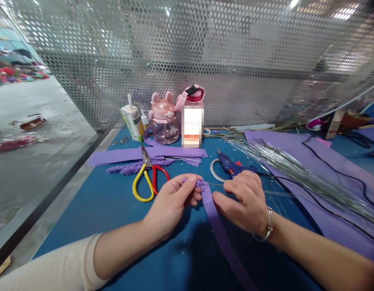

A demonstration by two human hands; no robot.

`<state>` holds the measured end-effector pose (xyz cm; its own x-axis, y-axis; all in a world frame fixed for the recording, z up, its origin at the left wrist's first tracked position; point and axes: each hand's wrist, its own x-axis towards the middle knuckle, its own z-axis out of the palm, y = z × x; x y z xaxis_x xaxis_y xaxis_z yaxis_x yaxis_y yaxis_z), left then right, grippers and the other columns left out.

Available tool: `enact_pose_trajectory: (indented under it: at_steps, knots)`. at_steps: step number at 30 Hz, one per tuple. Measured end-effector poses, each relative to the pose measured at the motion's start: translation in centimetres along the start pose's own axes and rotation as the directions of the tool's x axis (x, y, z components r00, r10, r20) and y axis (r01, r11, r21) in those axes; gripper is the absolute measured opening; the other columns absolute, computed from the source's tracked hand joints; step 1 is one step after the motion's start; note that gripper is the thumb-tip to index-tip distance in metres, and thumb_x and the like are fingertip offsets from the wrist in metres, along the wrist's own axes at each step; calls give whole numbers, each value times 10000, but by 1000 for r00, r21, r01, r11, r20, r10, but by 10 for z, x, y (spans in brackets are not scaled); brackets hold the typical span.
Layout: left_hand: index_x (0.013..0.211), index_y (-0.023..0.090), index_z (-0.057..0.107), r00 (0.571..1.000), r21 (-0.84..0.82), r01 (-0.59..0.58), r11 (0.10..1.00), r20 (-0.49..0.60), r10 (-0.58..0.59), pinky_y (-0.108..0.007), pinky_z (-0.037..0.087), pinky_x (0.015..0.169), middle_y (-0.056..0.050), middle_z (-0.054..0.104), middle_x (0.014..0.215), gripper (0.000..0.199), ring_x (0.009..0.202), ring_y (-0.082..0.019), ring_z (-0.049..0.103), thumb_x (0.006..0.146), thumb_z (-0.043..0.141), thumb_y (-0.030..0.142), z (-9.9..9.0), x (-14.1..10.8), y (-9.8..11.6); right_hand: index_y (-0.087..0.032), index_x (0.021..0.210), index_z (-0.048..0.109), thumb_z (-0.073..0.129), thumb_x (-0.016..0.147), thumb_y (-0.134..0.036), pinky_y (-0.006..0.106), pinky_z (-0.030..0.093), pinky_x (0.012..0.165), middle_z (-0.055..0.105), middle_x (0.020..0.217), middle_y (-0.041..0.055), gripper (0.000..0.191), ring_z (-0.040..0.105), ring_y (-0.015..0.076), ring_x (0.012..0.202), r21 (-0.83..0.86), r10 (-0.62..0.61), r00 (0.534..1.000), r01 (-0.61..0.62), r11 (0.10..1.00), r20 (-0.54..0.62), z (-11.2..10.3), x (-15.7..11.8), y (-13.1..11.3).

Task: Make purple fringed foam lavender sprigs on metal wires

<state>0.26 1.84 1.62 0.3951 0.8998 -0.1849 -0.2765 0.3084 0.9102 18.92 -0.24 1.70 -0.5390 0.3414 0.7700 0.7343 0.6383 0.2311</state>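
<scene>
My left hand [177, 198] pinches the wound, crinkled end of a narrow purple strip [215, 218] between thumb and fingers. From there the strip hangs down toward the near table edge. A thin wire [216, 184] runs sideways out of the wound part to my right hand [246, 200], whose fingers are curled around it; the exact grip is partly hidden. Just beyond that hand lies a blue glue gun [231, 165] beside a white tape ring [215, 171]. Scissors [147, 169] with one yellow and one red handle rest left of centre, over a finished-looking purple fringed spike [126, 167].
Flat purple strips [123, 157] lie behind the scissors. A pink bottle [165, 121], a drink carton [132, 121] and a bright blurred patch stand at the back before a perforated metal panel [114, 48]. Right, a wire bundle [286, 173] and black cord [291, 182] cross purple sheets [320, 161].
</scene>
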Motion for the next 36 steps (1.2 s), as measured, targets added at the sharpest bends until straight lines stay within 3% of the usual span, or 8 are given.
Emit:
enact_pose_trajectory:
  at_steps: [4, 11, 23, 26, 29, 33, 34, 36]
  knots:
    - [952, 149, 631, 999, 153, -49, 987, 10, 48, -224, 448, 617, -24, 616, 772, 245, 657, -100, 544, 831, 565, 351, 1, -2, 2, -242, 786, 627, 565, 753, -118, 371, 431, 706, 584, 737, 20, 143, 520, 181, 706, 140, 21, 1000, -21, 990, -3, -1, -1, -1]
    - [971, 186, 656, 994, 276, -111, 955, 31, 107, -244, 481, 711, -13, 674, 784, 184, 728, -116, 599, 818, 591, 264, 3, -5, 3, -202, 832, 588, 608, 750, -83, 326, 467, 640, 561, 762, 29, 146, 537, 176, 735, 377, 352, 936, -332, 864, 18, 4, -2, -5]
    - [979, 184, 666, 988, 301, -156, 941, 59, 145, -295, 494, 786, -48, 698, 906, 207, 832, -165, 634, 820, 588, 293, 0, -8, -6, -211, 725, 560, 552, 803, -122, 299, 447, 573, 538, 666, 9, 118, 524, 159, 647, 397, 474, 866, -495, 773, 156, 6, 7, -3]
    - [1084, 196, 599, 987, 291, -157, 944, 75, 141, -276, 485, 750, -50, 668, 934, 299, 842, -157, 611, 826, 578, 345, -3, -7, -3, -208, 769, 571, 550, 801, -120, 305, 454, 598, 556, 687, 18, 95, 536, 166, 680, 424, 352, 926, -374, 825, 133, 5, 2, 3]
    - [1194, 207, 495, 995, 237, -58, 970, 89, 38, -266, 481, 665, -66, 625, 991, 405, 781, -142, 595, 869, 469, 445, -8, -4, 3, -190, 794, 587, 508, 811, -115, 303, 450, 598, 595, 713, 38, 110, 532, 163, 666, 429, 25, 992, -76, 900, 124, 0, -1, 9]
    - [1031, 157, 571, 911, 270, 202, 941, 301, -282, -220, 419, 466, -70, 617, 838, 445, 571, -120, 568, 880, 357, 517, -11, -4, 6, -189, 682, 601, 487, 828, -93, 279, 404, 547, 599, 637, 16, 209, 496, 141, 578, 369, -203, 958, 117, 922, 204, -3, 2, 8]
    - [962, 154, 587, 891, 301, 220, 928, 326, -317, -201, 371, 409, -44, 598, 738, 427, 491, -104, 525, 874, 370, 511, -11, -5, 5, -191, 663, 600, 496, 829, -91, 275, 394, 540, 590, 620, 9, 220, 488, 136, 566, 367, -211, 952, 119, 923, 223, -2, 2, 8]
    - [781, 154, 586, 921, 329, 172, 929, 281, -270, -184, 262, 336, 21, 492, 552, 355, 374, -71, 383, 848, 447, 474, -10, -8, 2, -194, 660, 601, 500, 834, -96, 270, 389, 541, 582, 618, 4, 224, 484, 132, 564, 377, -210, 947, 107, 920, 243, 0, 2, 7]
